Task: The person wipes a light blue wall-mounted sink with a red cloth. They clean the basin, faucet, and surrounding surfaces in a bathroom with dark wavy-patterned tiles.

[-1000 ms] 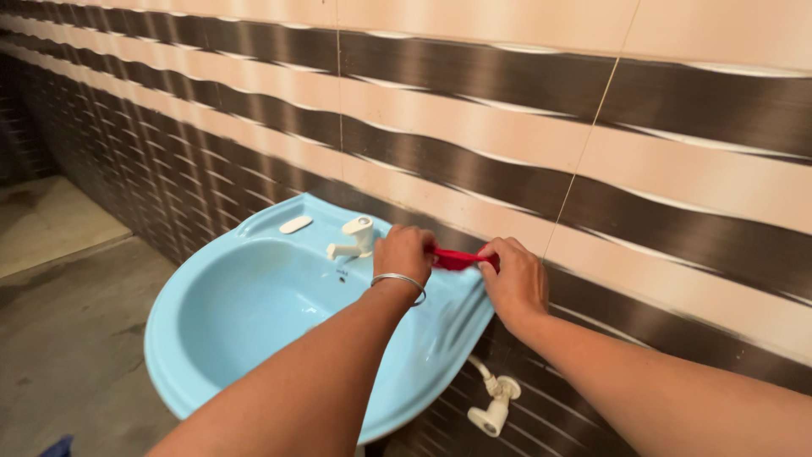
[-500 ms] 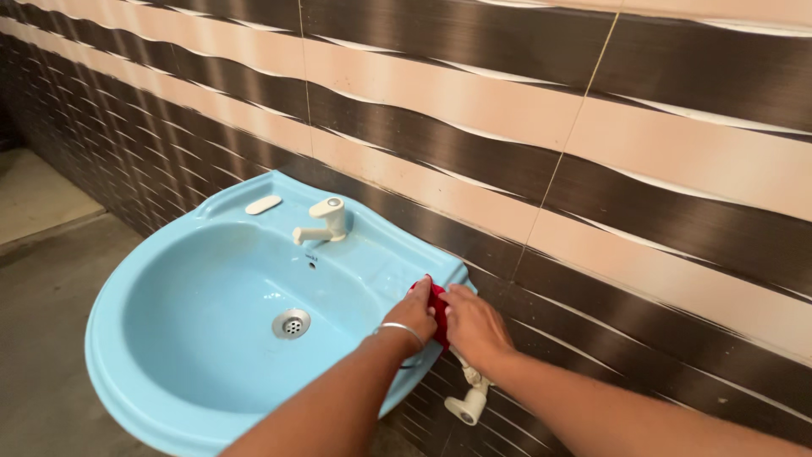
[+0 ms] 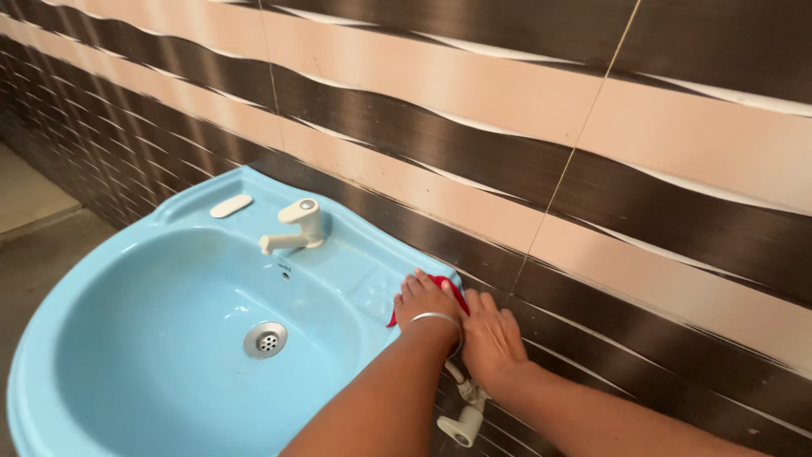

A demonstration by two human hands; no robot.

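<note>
Light blue wall basin [image 3: 127, 406], white tap [image 3: 292, 228], red cloth [image 3: 450, 289] on its rim

red cloth [image 3: 448, 288] mostly under hands

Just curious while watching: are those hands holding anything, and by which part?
A red cloth, pressed under the left hand on the blue sink's right rim; which part is hidden. The right hand sits beside it.

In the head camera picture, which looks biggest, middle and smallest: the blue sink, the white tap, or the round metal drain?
1. Light blue ceramic sink, by far the largest.
2. White plastic tap.
3. Round metal drain, a little smaller than the tap, though it sits nearer the camera, so that gap is unsure.
</note>
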